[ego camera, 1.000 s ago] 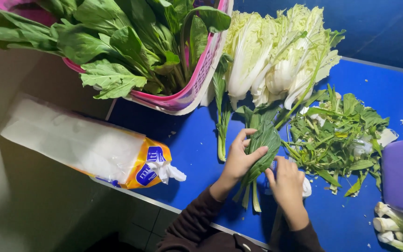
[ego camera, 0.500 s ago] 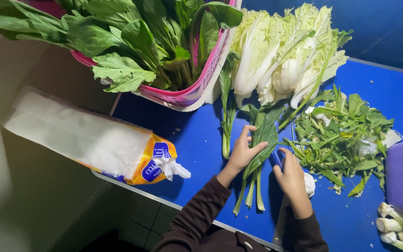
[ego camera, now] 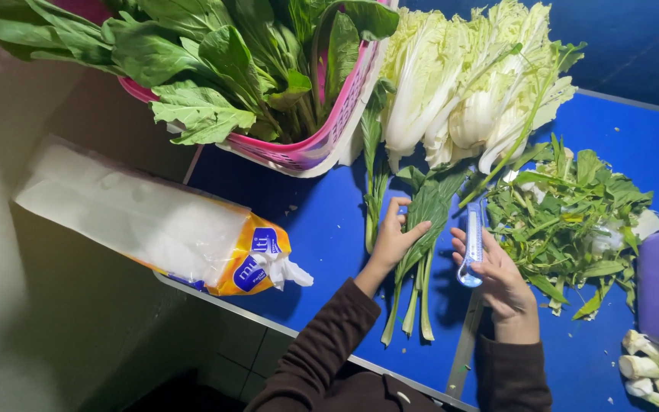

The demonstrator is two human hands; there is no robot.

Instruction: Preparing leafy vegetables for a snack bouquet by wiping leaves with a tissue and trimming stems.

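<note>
Small bunch of leafy greens [ego camera: 421, 252] flat on blue table [ego camera: 306, 229], long axis running near-far: cut stem ends toward body near table edge, leaves pointing away toward pale cabbage heads [ego camera: 467, 91]. Left hand [ego camera: 394, 240] resting on bunch's left flank around mid-length, fingers loosely curled over the leaves, pinning rather than clamping. Right hand [ego camera: 497, 275] just right of bunch, not touching it, closed around light-blue knife [ego camera: 472, 244]; blade roughly parallel to the stems, tip pointing away. Bunch sits between both hands, left one nearer and in contact. Stem ends well below the blade, closer to body. Trimmed leaf scraps [ego camera: 573, 221] piled right of right hand; pink basket of greens [ego camera: 329, 130] far left.
</note>
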